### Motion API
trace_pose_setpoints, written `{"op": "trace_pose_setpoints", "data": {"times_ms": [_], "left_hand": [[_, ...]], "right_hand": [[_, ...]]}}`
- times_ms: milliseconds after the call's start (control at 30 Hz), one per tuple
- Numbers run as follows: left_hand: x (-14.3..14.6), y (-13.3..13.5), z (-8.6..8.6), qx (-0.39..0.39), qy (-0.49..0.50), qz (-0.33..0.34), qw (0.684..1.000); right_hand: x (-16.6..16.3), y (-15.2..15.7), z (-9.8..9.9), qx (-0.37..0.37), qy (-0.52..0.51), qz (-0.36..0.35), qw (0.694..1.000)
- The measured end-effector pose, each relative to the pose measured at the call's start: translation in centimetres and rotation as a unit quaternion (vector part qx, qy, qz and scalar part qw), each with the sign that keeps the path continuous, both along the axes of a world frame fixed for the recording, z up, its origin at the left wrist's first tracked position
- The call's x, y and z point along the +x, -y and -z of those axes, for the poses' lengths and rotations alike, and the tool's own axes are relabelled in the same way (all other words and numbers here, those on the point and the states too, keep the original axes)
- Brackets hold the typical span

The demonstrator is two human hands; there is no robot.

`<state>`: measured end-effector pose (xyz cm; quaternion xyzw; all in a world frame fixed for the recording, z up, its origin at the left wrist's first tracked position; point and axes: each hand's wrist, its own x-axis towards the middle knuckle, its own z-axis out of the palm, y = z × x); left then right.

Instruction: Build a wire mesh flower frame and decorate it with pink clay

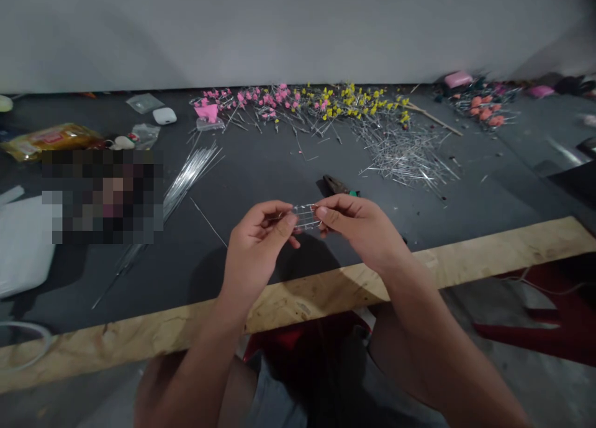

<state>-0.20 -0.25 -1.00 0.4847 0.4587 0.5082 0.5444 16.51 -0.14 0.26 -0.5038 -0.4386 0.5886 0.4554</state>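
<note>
Between my two hands is a small wire grid, held above the table near its front edge. My left hand pinches the left end between thumb and fingers. At the opposite end, my right hand has its thumb and fingertips closed on the wires. The fingers cover both ends of the grid, so only its middle shows. Just behind my right hand lie pliers with a bit of green on the handle, partly hidden by the fingers.
Pink flower stems and yellow flower stems line the wall. A heap of cut wires lies right of centre, a bundle of straight wires left. Orange flowers lie far right. A wooden strip edges the table.
</note>
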Motion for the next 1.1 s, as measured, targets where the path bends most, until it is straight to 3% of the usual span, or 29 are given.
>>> {"op": "trace_pose_setpoints", "data": {"times_ms": [300,567,1100], "left_hand": [[0.6,-0.1,0.1,0.006,0.054,-0.004,0.999],[0.8,0.0,0.1,0.04,0.023,-0.009,0.999],[1.0,0.1,0.1,0.021,0.059,-0.011,0.998]], "right_hand": [[-0.3,0.2,-0.5,-0.009,-0.029,0.01,0.999],[-0.7,0.6,-0.5,0.058,0.066,0.053,0.995],[-1.9,0.3,0.0,0.096,0.009,0.072,0.993]]}}
